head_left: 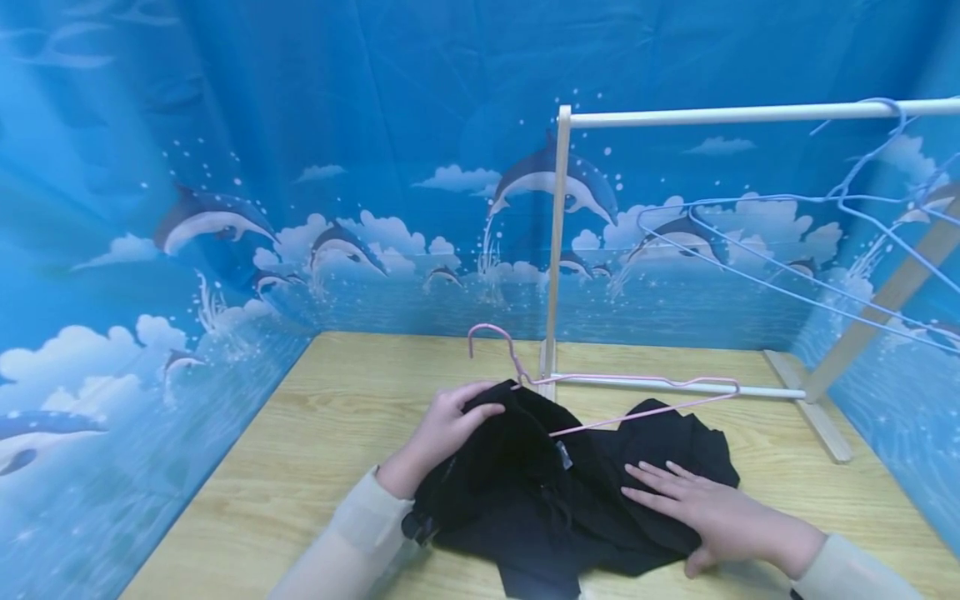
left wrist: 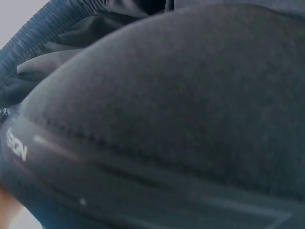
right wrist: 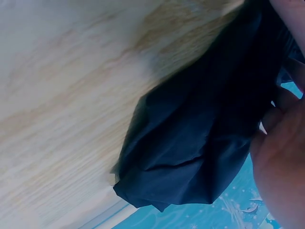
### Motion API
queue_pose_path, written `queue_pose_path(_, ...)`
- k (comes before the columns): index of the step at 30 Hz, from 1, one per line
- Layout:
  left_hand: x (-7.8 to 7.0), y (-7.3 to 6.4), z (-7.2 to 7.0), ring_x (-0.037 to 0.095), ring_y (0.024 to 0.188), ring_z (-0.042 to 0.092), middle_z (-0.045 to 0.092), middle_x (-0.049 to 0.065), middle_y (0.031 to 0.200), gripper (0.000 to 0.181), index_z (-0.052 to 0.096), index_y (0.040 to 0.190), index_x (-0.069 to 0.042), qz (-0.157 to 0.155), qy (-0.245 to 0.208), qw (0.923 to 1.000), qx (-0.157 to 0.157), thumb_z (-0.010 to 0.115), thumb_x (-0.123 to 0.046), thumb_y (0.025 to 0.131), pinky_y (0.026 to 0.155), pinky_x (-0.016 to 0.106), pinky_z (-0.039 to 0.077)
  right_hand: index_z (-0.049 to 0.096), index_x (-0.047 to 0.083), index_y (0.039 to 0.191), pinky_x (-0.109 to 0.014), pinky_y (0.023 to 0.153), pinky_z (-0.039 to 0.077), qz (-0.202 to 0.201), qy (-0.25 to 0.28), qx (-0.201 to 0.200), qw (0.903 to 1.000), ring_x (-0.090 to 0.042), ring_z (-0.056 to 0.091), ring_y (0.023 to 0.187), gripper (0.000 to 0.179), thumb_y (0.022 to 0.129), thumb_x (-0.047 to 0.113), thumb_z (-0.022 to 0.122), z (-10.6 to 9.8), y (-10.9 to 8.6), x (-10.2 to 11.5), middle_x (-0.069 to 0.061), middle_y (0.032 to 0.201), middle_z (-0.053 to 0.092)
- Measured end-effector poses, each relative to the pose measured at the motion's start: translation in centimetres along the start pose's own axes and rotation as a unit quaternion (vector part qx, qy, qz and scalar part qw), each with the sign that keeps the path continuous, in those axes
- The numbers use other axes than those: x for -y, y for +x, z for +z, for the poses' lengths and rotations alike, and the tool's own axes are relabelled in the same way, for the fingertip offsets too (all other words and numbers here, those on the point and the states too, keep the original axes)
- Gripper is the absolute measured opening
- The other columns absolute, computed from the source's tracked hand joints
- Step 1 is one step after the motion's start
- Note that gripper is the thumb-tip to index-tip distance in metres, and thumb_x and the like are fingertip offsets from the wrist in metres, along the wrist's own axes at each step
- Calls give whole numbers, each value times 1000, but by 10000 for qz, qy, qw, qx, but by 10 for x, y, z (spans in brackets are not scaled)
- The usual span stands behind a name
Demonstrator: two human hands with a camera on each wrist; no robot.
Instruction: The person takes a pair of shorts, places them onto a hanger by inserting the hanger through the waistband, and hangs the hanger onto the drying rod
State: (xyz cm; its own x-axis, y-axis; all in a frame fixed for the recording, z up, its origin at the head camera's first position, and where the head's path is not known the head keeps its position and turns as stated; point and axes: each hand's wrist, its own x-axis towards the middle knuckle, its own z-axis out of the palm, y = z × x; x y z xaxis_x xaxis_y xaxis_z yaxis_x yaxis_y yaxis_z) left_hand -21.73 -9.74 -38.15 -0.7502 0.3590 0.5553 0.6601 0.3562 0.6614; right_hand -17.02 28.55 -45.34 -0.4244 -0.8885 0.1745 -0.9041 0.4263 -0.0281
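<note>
A crumpled black garment (head_left: pixel 525 517) lies on the table, with a small pale label (head_left: pixel 564 455) inside it. My left hand (head_left: pixel 446 429) holds up its left side, thumb over the cloth near the hanger's neck. A pink hanger (head_left: pixel 637 377) stands partly inside the garment; its hook and right arm show, while its left arm is hidden by cloth. Spread, straight fingers of my right hand (head_left: pixel 697 508) rest on the garment's right part. Black fabric (left wrist: pixel 167 95) fills the left wrist view, with a gathered elastic band (left wrist: pixel 43 38) at its upper left.
Behind the garment, a clothes rack with a white top bar (head_left: pixel 712 114) and wooden legs stands at the right of the wooden table (head_left: pixel 300 433). Blue hangers (head_left: pixel 772 198) hang from the bar. A blue dolphin-print curtain (head_left: pixel 420 125) surrounds the table.
</note>
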Motion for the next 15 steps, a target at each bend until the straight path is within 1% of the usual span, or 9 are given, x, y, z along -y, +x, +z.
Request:
queue_pose_path(1,0,0,0,31,102,69,71,19,108,25,69,110,4,3,-3,10000,3,69,-3,86,91,37,56,35,11,150,-9,115,-10,28,64,31,10000,-3,-4,148,110,59,55,79,0,0,0,-13,156,32)
queue_pose_path(2,0,0,0,31,102,69,71,18,108,25,69,110,4,4,-5,10000,10,69,-3,86,91,37,56,35,11,150,-9,116,-1,71,99,67,9999,-8,3,149,109,60,54,80,0,-1,0,-12,155,33)
queue_pose_path(4,0,0,0,31,102,69,71,18,108,25,69,111,4,12,-1,10000,17,69,-3,86,91,37,56,36,13,149,-15,115,22,175,153,159,9996,-18,22,147,107,61,52,81,0,-2,1,-11,154,37)
queue_pose_path(5,0,0,0,31,102,69,72,18,108,25,69,110,4,16,5,10000,19,69,-3,86,91,37,56,36,14,150,-19,111,33,241,218,239,9992,-22,31,144,105,62,51,81,0,-3,0,-9,153,38)
queue_pose_path(6,0,0,0,31,102,69,72,18,108,25,69,110,4,22,9,10000,18,69,-3,86,91,37,56,36,15,150,-23,104,42,301,269,321,9987,-24,40,139,104,63,50,81,0,-3,0,-7,153,39)
queue_pose_path(7,0,0,0,31,102,69,72,18,108,25,69,110,4,28,10,10000,16,69,-3,86,91,37,56,37,15,149,-27,96,49,348,328,397,9981,-25,47,133,102,64,48,82,0,-3,0,-7,152,40)
queue_pose_path(8,0,0,0,31,102,69,72,18,108,25,69,110,4,38,15,10000,9,69,-3,86,91,37,56,37,16,149,-31,87,53,388,383,476,9974,-25,51,130,100,65,46,82,0,-4,0,-6,152,41)
queue_pose_path(9,0,0,0,31,102,69,72,18,108,25,69,110,4,48,16,10000,-1,69,-2,86,91,37,56,38,16,149,-32,84,54,418,462,536,9966,-25,52,128,98,66,43,83,0,-4,-1,-6,152,42)
queue_pose_path(15,0,0,0,31,101,69,72,19,107,25,69,110,5,63,40,10000,-34,70,-2,86,90,37,56,44,15,146,-26,76,54,517,820,753,9924,-21,54,126,86,71,30,83,-3,-4,-4,-4,151,43)
